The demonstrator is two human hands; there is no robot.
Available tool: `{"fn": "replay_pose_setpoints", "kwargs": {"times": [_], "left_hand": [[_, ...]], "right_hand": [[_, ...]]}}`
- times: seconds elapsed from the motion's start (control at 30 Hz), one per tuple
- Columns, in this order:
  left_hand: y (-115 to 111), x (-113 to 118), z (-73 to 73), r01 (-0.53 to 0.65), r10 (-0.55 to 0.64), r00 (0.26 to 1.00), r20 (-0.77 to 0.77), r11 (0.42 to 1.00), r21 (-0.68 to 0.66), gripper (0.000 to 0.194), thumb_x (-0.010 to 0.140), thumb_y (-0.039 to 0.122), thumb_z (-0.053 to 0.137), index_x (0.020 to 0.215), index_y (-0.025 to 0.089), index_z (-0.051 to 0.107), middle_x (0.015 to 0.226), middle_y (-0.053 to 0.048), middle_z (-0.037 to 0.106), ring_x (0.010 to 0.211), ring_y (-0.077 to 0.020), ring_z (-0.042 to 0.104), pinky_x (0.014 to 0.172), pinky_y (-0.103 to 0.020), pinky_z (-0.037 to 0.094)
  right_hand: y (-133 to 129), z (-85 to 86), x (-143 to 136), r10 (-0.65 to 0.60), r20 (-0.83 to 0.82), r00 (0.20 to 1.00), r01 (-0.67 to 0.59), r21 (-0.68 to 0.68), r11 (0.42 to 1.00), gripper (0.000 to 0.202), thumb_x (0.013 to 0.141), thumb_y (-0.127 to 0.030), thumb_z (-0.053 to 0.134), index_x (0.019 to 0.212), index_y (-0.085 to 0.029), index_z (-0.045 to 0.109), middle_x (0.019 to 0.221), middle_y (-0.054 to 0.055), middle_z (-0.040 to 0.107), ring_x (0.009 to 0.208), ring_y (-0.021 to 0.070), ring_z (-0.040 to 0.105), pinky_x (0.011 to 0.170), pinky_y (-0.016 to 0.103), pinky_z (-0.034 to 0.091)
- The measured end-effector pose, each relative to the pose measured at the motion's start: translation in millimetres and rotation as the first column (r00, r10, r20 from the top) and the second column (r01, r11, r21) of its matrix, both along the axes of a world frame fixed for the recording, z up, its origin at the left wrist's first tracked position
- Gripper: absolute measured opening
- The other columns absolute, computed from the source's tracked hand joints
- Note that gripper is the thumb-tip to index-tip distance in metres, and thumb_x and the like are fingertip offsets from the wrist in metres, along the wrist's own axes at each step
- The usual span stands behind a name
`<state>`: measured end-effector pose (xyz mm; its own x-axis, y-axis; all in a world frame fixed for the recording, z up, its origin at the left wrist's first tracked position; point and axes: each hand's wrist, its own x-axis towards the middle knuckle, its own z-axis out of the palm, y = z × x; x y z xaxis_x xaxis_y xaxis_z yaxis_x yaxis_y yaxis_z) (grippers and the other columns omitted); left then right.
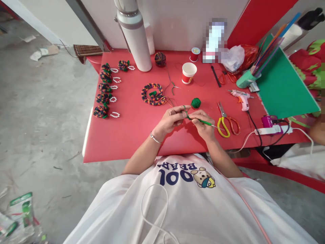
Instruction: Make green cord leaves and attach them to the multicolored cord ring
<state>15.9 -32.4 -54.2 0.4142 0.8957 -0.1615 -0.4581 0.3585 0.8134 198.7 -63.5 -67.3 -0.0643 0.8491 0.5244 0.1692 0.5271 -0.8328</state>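
My left hand [173, 119] pinches green yarn [185, 110], with a strand looped over the raised index finger. In my right hand [203, 128] is a crochet hook [206, 123] with a green handle, its tip close to the yarn between both hands. Just beyond the fingers sits a small ball of green yarn [196, 103]. A braided multicoloured crochet strip [145, 98] lies curled on the table to the left, loose yarn ends trailing from it. The tiny stitches at the fingertips are too small to make out.
Finished yarn flowers [101, 111] with bead loops line the red table's [122, 142] left edge. A white flask [135, 40], paper cup [188, 76] and multicoloured yarn ball [160, 59] stand behind. Scissors [223, 127], a glue gun [243, 100] and a power strip [270, 130] lie right.
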Motion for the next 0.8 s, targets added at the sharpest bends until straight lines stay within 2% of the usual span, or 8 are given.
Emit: {"fn": "replay_pose_setpoints", "kwargs": {"times": [0.1,0.2,0.33,0.43,0.53,0.63,0.7,0.8], "left_hand": [[2.0,0.3,-1.1,-0.035,0.037,0.999,-0.032,0.998,0.051,0.054,0.061,0.029,0.099,0.11,0.014,0.083,0.071,0.002,0.067,0.046,-0.0013,0.041,0.044,-0.021,0.025],[3.8,2.0,-4.8,-0.077,0.082,0.995,-0.057,0.993,0.087,0.061,0.052,0.026,0.104,0.108,0.013,0.083,0.068,0.001,0.069,0.054,-0.0056,0.055,0.052,-0.02,0.038],[2.1,8.1,-9.7,-0.138,0.145,0.987,-0.074,0.987,0.085,0.067,0.052,0.025,0.103,0.114,0.012,0.082,0.073,-0.001,0.074,0.063,-0.0092,0.064,0.064,-0.022,0.048],[-1.8,15.9,-10.9,-0.221,0.223,0.973,-0.056,0.974,0.049,0.066,0.056,0.024,0.1,0.118,0.012,0.08,0.074,-0.001,0.075,0.061,-0.0074,0.061,0.06,-0.02,0.046],[-4.4,19.4,-9.2,-0.194,0.196,0.98,0.04,0.98,-0.038,0.064,0.057,0.024,0.099,0.118,0.015,0.08,0.071,0.002,0.072,0.047,-0.0021,0.046,0.047,-0.019,0.032],[-3.6,14.3,-5.1,-0.056,0.073,0.984,0.162,0.993,-0.106,0.06,0.057,0.025,0.1,0.113,0.017,0.082,0.063,0.005,0.064,0.04,0.0008,0.031,0.041,-0.019,0.018],[-2.1,8.2,-2.0,0.012,0.01,0.981,0.193,0.994,-0.113,0.059,0.056,0.023,0.1,0.112,0.018,0.083,0.058,0.007,0.06,0.04,0.001,0.029,0.042,-0.018,0.014],[-0.4,1.0,2.2,0.011,0.005,0.987,0.162,0.995,-0.099,0.059,0.055,0.019,0.1,0.112,0.017,0.083,0.062,0.005,0.064,0.041,0.0009,0.033,0.043,-0.018,0.015]], "right_hand": [[2.1,4.8,6.3,0.002,0.043,0.999,-0.003,0.026,1.0,0.012,0.099,-0.039,0.074,0.104,-0.034,0.083,0.095,0.0,0.079,0.088,0.016,0.075,0.079,0.031,0.062],[0.1,7.0,6.8,-0.005,0.098,0.995,-0.002,0.071,0.998,0.012,0.1,-0.038,0.072,0.105,-0.033,0.082,0.096,0.001,0.079,0.088,0.0162,0.075,0.079,0.031,0.062],[-8.9,-0.1,0.8,-0.166,0.254,0.953,0.118,0.192,0.974,0.016,0.101,-0.038,0.07,0.112,-0.033,0.081,0.102,0.004,0.079,0.094,0.0194,0.076,0.085,0.036,0.063],[-13.5,-9.6,-6.4,-0.342,0.323,0.882,0.222,0.355,0.908,0.02,0.1,-0.036,0.071,0.119,-0.035,0.08,0.107,0.005,0.078,0.095,0.0204,0.074,0.084,0.036,0.061],[-12.2,-15.6,-13.5,-0.43,0.255,0.866,0.263,0.5,0.825,0.031,0.1,-0.032,0.072,0.13,-0.038,0.076,0.11,0.005,0.077,0.097,0.0204,0.073,0.081,0.034,0.06],[-6.0,-13.9,-14.1,-0.389,0.218,0.895,0.231,0.521,0.822,0.029,0.102,-0.039,0.068,0.13,-0.04,0.075,0.111,0.005,0.077,0.098,0.0209,0.074,0.081,0.037,0.062],[-0.5,-8.8,-8.5,-0.306,0.231,0.924,0.169,0.471,0.866,0.025,0.102,-0.048,0.065,0.121,-0.039,0.078,0.107,0.004,0.078,0.095,0.0209,0.075,0.08,0.039,0.064],[7.0,3.4,6.7,-0.109,0.24,0.965,0.014,0.367,0.93,0.026,0.1,-0.053,0.066,0.111,-0.035,0.081,0.106,0.003,0.082,0.095,0.0205,0.075,0.084,0.041,0.065]]}}
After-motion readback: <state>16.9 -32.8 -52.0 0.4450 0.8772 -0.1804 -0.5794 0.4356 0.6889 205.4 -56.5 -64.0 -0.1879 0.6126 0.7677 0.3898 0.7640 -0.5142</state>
